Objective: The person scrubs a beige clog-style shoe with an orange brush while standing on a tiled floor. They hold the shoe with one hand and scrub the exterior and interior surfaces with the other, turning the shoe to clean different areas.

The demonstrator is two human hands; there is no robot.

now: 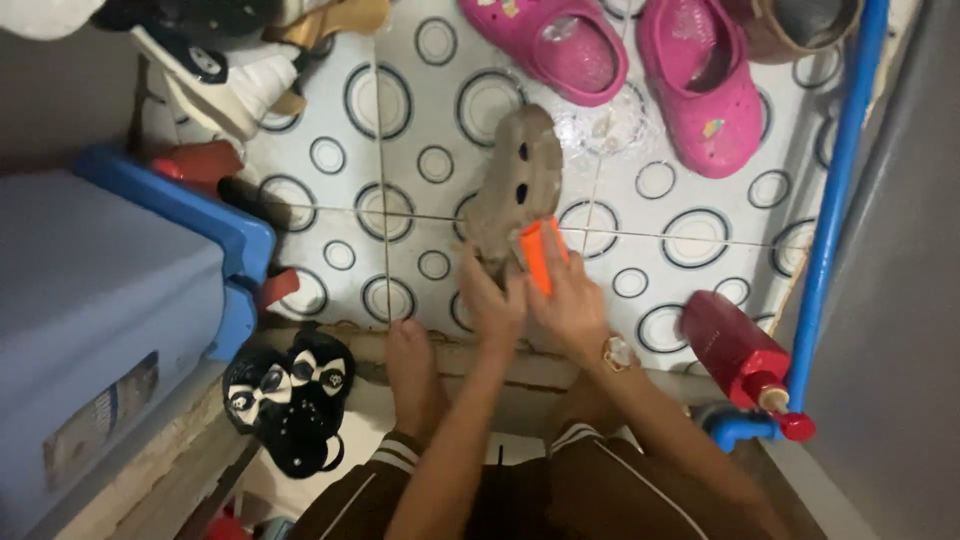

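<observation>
A beige clog (515, 190) is held up over the tiled floor (400, 170), sole and side turned toward the camera, its heel end gripped from below by the left hand (490, 300). Just beside it, against the clog's lower right edge, an orange brush (538, 255) is pressed — it is grasped in the right hand (572, 300), on whose wrist a watch (617, 352) is worn.

Further off on the tiles, a pair of pink clogs (640, 60) is laid near the top of the view, well apart from the hands. A red bottle (735, 350) is seen lying to the right, close to a blue pipe (835, 200) that runs down to a tap (750, 425). To the left a blue bin (110, 290) is set, with black patterned slippers (290, 395) at its foot and white shoes (225, 80) piled above. A bare foot (412, 365) is planted on the step just left of the hands. Nothing is placed between the hands and the clog.

The left hand's fingers are closed round the clog's heel; the right hand's fingers are curled tight about the brush.
</observation>
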